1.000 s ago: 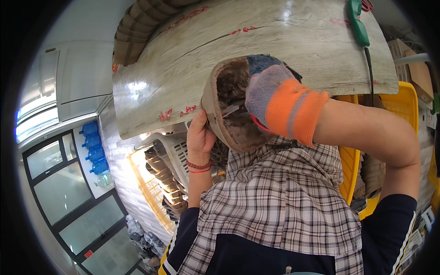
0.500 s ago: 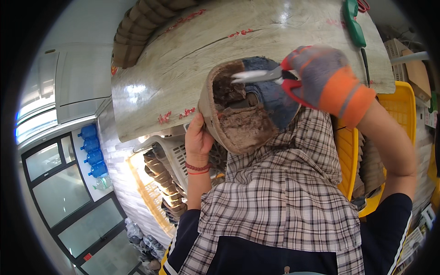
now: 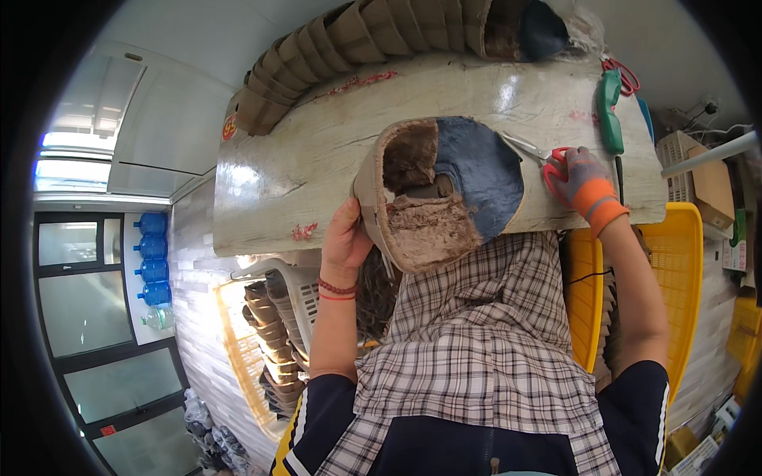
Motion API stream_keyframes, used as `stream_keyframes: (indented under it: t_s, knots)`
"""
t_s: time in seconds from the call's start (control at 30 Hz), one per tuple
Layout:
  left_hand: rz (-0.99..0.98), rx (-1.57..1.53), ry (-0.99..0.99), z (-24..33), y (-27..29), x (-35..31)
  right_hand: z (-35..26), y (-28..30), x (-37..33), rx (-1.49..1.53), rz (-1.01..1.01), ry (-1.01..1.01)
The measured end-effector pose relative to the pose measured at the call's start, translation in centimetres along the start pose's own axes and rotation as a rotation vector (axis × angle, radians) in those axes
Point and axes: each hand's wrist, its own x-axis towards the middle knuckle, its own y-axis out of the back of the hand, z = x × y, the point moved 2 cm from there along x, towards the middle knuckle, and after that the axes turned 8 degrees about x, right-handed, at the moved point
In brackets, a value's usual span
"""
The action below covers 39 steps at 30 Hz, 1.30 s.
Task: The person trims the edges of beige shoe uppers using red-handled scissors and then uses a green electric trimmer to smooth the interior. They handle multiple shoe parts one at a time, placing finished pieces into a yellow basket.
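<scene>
My bare left hand [image 3: 347,234] grips the left side of a brown fur-lined cap [image 3: 432,226], thumb at the rim. The cap's opening faces me, showing brown fur on its left and lower parts and dark blue lining on the right. My right hand [image 3: 583,178], in a grey and orange glove, is at the table to the right of the cap. Its fingers close on the red handles of a pair of scissors [image 3: 530,148], whose blades point left toward the cap's rim. The glove partly hides the handles.
A long row of nested brown caps [image 3: 349,40] curves along the back of the table [image 3: 270,186]. A green hand tool [image 3: 609,111] with a black cord lies at the right, beside another red-handled pair of scissors [image 3: 629,75]. Yellow baskets [image 3: 683,270] stand at my right, a white basket [image 3: 298,289] at my left.
My right hand has carried the scissors from over the cap's opening to the table at the right. My left hand still holds the cap, whose blue lining now lies smoother and more exposed.
</scene>
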Motion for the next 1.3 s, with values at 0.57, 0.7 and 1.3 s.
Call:
stream_keyframes:
  t_s: [0.57,0.7,1.3]
  knots:
    - [0.281,1.707,-1.127,8.5,-8.8,20.6,-5.1,5.3,9.2,1.295,0.950,0.089]
    - [0.470,1.996,-0.858,12.7,-2.4,27.7,-4.2,3.8,17.8,1.170,0.784,0.016]
    - [1.677,1.016,-1.019,21.0,22.5,18.3,-4.0,0.7,35.1,1.867,0.156,0.422]
